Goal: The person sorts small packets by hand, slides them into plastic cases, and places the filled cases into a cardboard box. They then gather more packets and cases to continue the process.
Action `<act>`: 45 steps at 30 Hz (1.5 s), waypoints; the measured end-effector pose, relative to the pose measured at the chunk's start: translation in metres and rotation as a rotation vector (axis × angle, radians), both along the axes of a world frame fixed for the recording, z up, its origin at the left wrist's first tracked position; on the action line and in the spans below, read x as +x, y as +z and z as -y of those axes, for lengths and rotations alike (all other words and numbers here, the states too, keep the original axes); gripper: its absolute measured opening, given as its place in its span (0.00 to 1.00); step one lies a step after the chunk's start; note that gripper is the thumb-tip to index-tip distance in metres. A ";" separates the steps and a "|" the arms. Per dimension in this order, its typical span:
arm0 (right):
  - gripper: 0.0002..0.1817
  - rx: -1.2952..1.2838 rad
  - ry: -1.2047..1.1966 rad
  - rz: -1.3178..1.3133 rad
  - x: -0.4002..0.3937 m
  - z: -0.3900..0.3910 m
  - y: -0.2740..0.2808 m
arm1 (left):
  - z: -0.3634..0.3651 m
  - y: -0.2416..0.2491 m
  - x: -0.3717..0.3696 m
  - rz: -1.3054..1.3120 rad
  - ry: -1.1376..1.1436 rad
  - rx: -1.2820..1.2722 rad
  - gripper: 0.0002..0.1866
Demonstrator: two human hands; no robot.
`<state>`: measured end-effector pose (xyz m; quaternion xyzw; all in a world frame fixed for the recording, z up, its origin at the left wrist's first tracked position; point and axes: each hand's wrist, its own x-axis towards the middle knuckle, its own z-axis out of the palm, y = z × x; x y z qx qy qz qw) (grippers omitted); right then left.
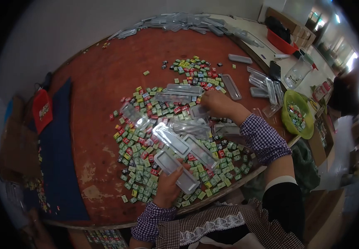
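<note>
My left hand [169, 184] is closed on a clear plastic case [176, 171] near the table's front edge. My right hand [216, 103] reaches over the pile, its fingers bent down beside another clear case [199, 113]; what they hold, if anything, is hidden. Under and around both hands spreads a heap of small green, red, yellow and black blocks [142, 178]. More clear cases lie on the heap, among them a shiny one [171, 140] just above my left hand and stacked ones [179, 93] left of my right hand.
Many clear cases [179, 20] line the far edge of the red table [100, 83]. On the right are a green basket [289, 114], a phone [275, 70], a clear jug [297, 72] and a red basin [279, 41]. Part of another person's hand [35, 222] shows at lower left.
</note>
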<state>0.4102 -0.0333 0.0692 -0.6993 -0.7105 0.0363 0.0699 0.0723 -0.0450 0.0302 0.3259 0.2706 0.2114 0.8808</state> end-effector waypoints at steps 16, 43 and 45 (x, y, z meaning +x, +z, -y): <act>0.09 0.291 -0.899 0.026 0.126 0.042 -0.063 | 0.003 0.000 0.000 0.012 -0.029 -0.043 0.19; 0.15 0.386 0.044 0.125 -0.038 -0.047 -0.014 | 0.007 0.000 0.000 0.060 -0.085 -0.087 0.20; 0.09 0.361 -0.070 0.152 -0.032 -0.050 -0.019 | 0.006 0.000 0.000 0.071 -0.063 -0.054 0.20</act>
